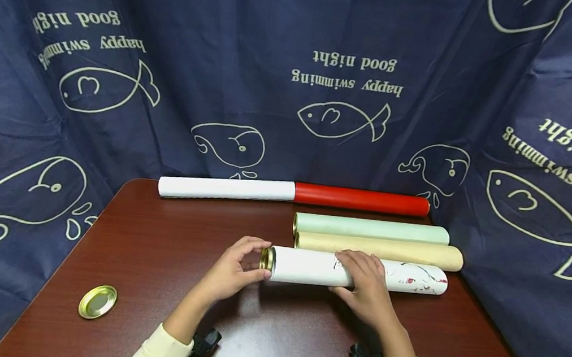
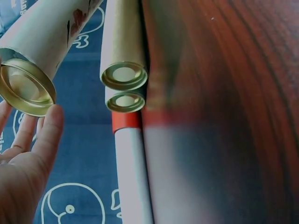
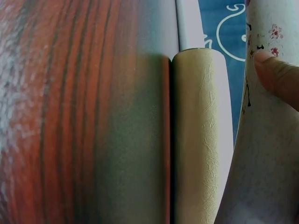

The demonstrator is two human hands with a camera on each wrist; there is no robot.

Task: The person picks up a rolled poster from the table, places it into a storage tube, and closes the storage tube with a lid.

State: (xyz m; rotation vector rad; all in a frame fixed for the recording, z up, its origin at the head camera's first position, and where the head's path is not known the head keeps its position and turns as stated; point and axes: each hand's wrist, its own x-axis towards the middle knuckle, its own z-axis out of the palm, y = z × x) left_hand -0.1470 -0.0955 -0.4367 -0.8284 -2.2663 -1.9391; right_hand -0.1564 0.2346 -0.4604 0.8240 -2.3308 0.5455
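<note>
A white cardboard tube (image 1: 304, 266) with a painted branch and red blossoms is held above the table. My right hand (image 1: 366, 282) grips it around the middle, thumb on the near side. At its left end is a gold metal lid (image 2: 28, 88), which protrudes a little from the tube. My left hand (image 1: 234, 267) pinches this lid by the rim between thumb and fingers. In the right wrist view, one digit of my right hand (image 3: 280, 79) presses the tube beside the blossoms. A loose gold lid (image 1: 98, 301) lies on the table at the left.
Behind the held tube lie a cream tube (image 1: 382, 251) and a pale green tube (image 1: 373, 229), both with gold ends. A long white and red tube (image 1: 229, 189) lies along the back edge of the brown table (image 1: 185, 221). A blue printed curtain (image 1: 254, 73) hangs behind.
</note>
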